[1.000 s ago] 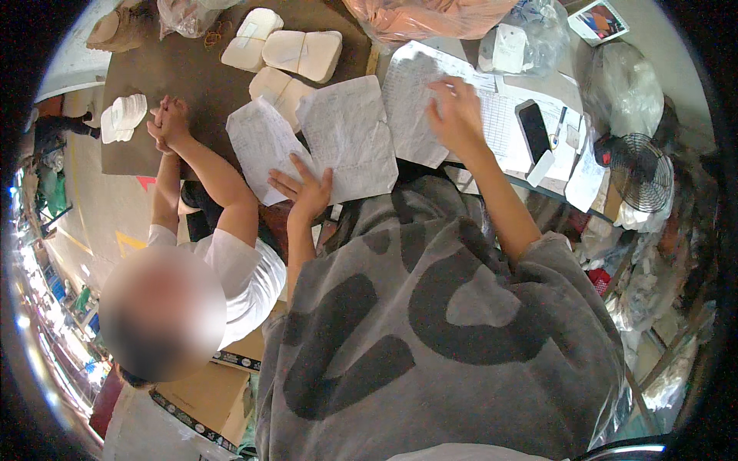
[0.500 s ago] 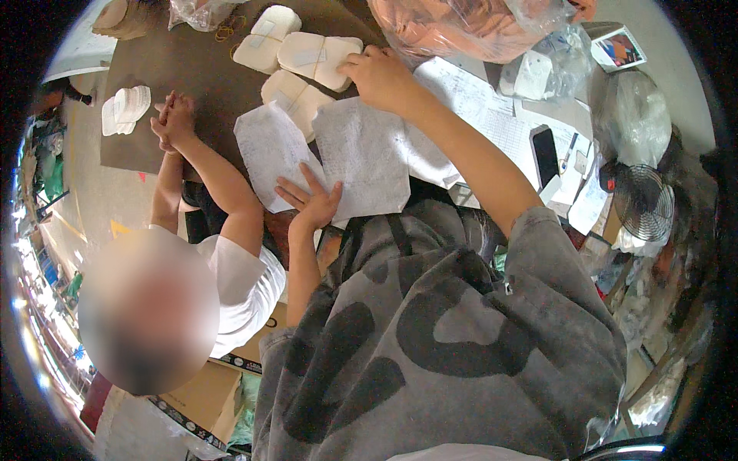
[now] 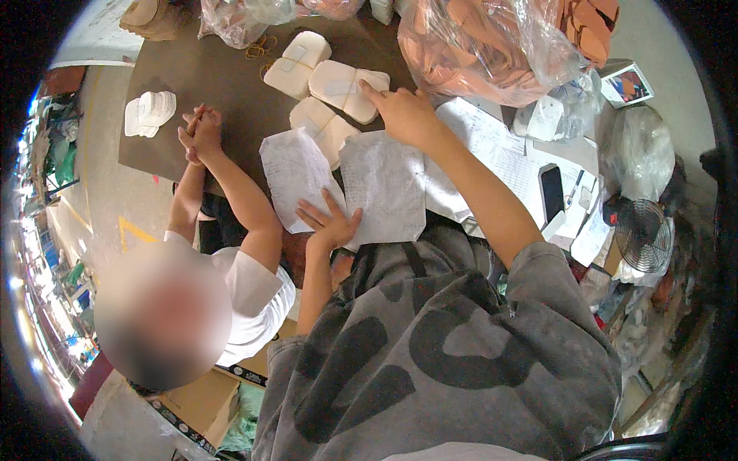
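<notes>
My left hand lies with its fingers spread over the lower part of a creased white sheet covered in writing. Beside it is a second written sheet, near my body. My right hand reaches across the papers with its index finger stretched out onto a banded stack of cream, rounded pieces. Its other fingers are partly bent and hold nothing visible. Two similar stacks lie close by: one farther back, one nearer, partly covered by the left sheet. Thin bands and small paper slips show on them.
To my left a person sits with clasped hands on the brown table, near a loose cream stack. Plastic-bagged orange pieces fill the back. At right are more papers, a phone and a fan.
The whole view has shifted, so things sit lower and farther right. My right index finger now extends over the stack while its other fingers have bent. My left hand stays on the sheet.
</notes>
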Tool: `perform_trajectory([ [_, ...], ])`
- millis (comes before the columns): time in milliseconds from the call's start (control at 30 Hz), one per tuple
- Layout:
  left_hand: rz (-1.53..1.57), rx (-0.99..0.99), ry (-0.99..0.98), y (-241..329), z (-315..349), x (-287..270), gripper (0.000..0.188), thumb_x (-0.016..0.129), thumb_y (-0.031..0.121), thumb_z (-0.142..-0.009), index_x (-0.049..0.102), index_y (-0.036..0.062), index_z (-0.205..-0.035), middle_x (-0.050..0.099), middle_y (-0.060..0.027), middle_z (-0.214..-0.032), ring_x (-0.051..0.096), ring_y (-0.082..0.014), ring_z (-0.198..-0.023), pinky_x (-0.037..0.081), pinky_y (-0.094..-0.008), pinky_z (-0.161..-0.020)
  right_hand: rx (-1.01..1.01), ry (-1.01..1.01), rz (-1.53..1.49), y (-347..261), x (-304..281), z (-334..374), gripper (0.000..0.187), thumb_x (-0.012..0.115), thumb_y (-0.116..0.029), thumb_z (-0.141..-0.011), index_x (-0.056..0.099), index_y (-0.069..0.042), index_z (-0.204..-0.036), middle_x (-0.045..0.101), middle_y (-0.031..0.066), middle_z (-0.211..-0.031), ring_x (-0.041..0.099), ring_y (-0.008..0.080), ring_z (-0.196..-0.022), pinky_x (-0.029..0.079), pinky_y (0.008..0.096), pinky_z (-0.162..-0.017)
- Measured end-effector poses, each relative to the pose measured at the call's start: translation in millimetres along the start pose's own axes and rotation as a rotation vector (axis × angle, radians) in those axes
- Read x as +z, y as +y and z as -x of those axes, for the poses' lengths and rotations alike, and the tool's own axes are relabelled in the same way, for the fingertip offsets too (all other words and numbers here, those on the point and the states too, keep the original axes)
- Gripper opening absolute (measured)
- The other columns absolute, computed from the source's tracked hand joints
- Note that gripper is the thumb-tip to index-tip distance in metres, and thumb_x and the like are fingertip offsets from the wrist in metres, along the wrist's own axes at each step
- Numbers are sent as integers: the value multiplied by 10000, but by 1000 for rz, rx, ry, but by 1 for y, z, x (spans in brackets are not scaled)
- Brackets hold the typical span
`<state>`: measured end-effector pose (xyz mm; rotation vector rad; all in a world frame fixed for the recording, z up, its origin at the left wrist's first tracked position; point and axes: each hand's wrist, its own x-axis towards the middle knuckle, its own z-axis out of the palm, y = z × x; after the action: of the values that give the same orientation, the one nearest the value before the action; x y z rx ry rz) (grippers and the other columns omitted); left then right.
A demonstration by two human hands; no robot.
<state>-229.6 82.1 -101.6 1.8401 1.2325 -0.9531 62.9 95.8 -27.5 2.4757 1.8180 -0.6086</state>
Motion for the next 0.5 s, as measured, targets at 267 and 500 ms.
perform_trajectory([
  [267,-84,25,-5,-1,0,0,1258,367,815,-930,-291,-81,-1517,-418,-496,-1424,-442,-686,-1272,-265,-751,-1037,-14,-67,-29,-4,-5,-2,784,556,-44,-900,320,-236,-1622,703,133,-1244,708,355,-1053,537,579,-897],
  [500,28,25,17,-3,-1,5,1250,390,829,-912,-248,-31,-1556,-421,-527,-1385,-447,-693,-1261,-237,-775,-1031,14,-86,-27,-10,-12,-7,733,561,-111,-912,352,-215,-1607,690,160,-1262,712,370,-1025,543,560,-884],
])
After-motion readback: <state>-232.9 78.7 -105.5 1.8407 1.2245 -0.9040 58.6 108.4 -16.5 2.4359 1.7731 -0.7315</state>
